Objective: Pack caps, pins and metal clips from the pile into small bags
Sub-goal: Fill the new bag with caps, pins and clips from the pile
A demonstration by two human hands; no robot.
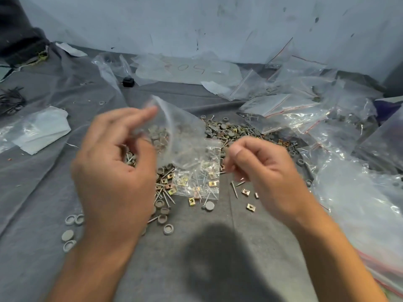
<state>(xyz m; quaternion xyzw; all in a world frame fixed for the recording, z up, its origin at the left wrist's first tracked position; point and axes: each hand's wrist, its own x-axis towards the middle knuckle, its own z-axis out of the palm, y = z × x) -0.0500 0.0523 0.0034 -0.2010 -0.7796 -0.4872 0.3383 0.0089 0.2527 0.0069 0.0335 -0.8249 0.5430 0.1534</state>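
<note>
Loose grey caps (70, 220) sit on the grey cloth (39, 192) at the left. The left hand (113, 171) is up over the pile (226, 129) of caps, pins and brass-coloured clips, fingers curled, index tip touching a clear small bag (178, 136); too blurry to tell if it's really pinching. The right hand (266, 173) pinches something thin, maybe a pin. Sealed red-striped bags (283, 105) are heaped on the right.

A grey cloth (218, 247) is covering the work surface, running back to a scuffed pale wall (196, 22). Toward the wall on the cloth, a small black block (128, 81) is sitting, while a dark tangle of wires (11, 100) is lying at the cloth's far left edge.
</note>
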